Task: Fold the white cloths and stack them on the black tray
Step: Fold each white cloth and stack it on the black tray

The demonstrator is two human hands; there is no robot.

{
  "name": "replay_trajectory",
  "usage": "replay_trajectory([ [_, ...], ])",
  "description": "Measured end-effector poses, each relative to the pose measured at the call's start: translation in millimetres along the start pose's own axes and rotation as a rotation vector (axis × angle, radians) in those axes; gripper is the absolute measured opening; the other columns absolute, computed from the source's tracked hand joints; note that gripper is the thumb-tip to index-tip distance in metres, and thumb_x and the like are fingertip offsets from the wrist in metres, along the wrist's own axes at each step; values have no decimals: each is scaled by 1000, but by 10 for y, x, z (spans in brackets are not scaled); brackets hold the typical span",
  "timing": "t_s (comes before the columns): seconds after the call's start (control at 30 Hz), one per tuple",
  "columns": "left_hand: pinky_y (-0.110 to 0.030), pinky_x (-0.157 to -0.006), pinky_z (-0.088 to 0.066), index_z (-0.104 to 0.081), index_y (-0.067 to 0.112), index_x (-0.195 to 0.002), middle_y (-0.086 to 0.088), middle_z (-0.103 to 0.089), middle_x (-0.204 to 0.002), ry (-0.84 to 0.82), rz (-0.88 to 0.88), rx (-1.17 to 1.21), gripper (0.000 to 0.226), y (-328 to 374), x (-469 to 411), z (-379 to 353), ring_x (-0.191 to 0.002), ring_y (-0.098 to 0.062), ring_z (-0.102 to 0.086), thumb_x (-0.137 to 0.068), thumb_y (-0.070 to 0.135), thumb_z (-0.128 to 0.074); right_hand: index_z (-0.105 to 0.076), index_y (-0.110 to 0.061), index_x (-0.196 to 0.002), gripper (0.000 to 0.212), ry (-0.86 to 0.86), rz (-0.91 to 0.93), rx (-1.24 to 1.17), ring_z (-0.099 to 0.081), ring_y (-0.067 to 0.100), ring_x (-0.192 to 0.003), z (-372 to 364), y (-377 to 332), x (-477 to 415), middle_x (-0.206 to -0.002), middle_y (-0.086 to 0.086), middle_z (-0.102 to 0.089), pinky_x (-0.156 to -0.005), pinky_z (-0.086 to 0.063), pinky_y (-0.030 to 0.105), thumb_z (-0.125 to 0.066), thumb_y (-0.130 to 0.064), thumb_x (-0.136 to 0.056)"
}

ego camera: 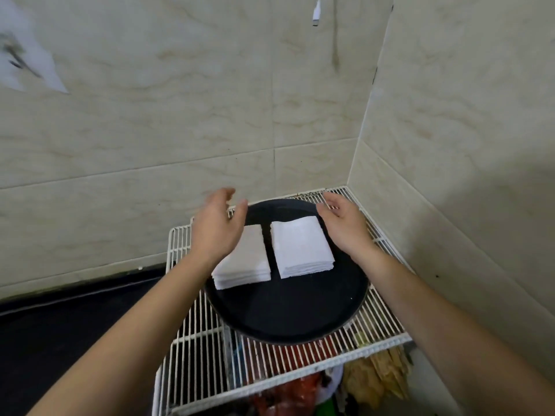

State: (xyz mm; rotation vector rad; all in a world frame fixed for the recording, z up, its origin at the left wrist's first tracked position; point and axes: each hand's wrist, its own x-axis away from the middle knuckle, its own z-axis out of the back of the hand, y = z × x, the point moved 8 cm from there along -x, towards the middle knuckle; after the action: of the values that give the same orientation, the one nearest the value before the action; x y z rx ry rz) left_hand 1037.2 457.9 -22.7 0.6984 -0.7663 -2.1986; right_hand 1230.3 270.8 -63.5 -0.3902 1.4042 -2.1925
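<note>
Round black tray (285, 313) resting on a white wire rack (381, 325) set into the corner of two tiled walls (150, 130). On the far half of the tray, two stacks of folded white cloths, side by side, not touching, a narrow strip of bare tray between them. Left stack (249, 265): rectangular, long axis running from near edge to far edge, tilted slightly with the far end toward the right; far part hidden behind the left hand. Right stack (300, 247): rectangular, long axis likewise near to far, far end leaning slightly left; fully visible, several layers showing at the near edge. Exact count of cloths per stack cannot be told.

Left hand (217, 226): open, fingers spread and blurred, raised over the far part of the left stack, nothing held. Right hand (342, 223): open, fingers loosely curved, palm turned inward, poised just beside the right stack at the tray's far right rim, nothing held; contact with the cloths not evident.

Beneath the rack, red and yellowish items, indistinct. One white cable plug (316, 13) hanging at the top.
</note>
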Motion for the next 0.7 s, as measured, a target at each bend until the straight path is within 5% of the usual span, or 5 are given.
replay_trajectory([
  [0.07,-45,-114,-34,-43,14,-147,-10,-40,-153,79,-114,-150,54,-14,63,328,-139,-29,-40,-101,44,-46,-47,-22,-147,49,46,173,162,-49,14,-130,-58,-335,33,-148,-1,-49,-110,-37,33,-52,-40,-101],
  [0.2,-55,-117,-20,-28,21,-155,-15,-14,-165,213,-167,-493,67,-366,327,961,-151,-34,-15,-99,58,-30,-27,-22,-157,61,28,450,398,-16,22,-152,-569,-932,249,-166,6,-20,-123,-16,41,-43,-46,-103],
  [0.47,-65,-117,-12,-23,21,-157,-18,-4,-165,337,150,-850,72,-1741,1516,2602,-152,-36,-4,-97,61,-25,-15,-22,-160,72,-202,856,548,0,32,-155,-2634,-1836,1251,-168,12,1,-123,-6,48,-31,-59,-100],
  [0.7,-66,-117,-8,-25,19,-156,-18,-7,-165,498,460,-982,73,-2993,3393,4590,-152,-35,-4,-97,61,-24,-14,-25,-161,71,-419,1077,436,6,31,-155,-4694,-2761,3231,-169,10,4,-122,-2,48,-31,-60,-101],
])
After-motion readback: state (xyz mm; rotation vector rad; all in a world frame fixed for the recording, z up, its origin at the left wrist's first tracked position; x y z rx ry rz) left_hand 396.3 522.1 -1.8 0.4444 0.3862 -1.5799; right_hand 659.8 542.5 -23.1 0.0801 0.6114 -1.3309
